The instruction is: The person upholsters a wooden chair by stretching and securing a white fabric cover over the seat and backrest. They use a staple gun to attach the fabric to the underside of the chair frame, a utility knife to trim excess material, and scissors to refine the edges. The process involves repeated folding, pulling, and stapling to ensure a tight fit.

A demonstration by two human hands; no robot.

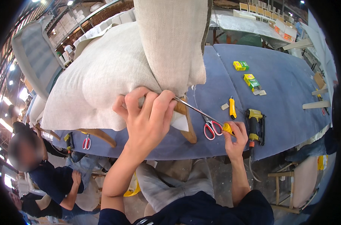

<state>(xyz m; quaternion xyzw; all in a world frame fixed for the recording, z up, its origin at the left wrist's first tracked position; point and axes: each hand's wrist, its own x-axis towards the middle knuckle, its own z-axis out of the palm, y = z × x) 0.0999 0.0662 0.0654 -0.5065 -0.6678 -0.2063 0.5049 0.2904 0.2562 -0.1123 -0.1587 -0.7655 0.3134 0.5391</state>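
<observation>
A chair covered in beige linen-like fabric [91, 75] lies on a blue-covered table [290, 82], its wooden legs pointing toward me. My left hand [148, 112] presses bent fingers into the fabric where the seat meets the upright back [172, 41]. With my right hand [236, 138] I grip the yellow handle of a long screwdriver-like tool [196, 110]. Its thin metal shaft runs up-left to the seam beside my left fingertips, where its tip is hidden. Beneath the shaft rest red-and-white-handled scissors [212, 129]. A white fabric corner [181, 122] hangs by the near wooden leg [190, 129].
Right of the scissors are a yellow utility knife [232, 107], a yellow-black staple gun [255, 125] with a hose, and two small yellow-green boxes [252, 82]. Another staple gun [69, 141] and scissors [86, 142] lie at left. A co-worker [54, 180] sits close on my left.
</observation>
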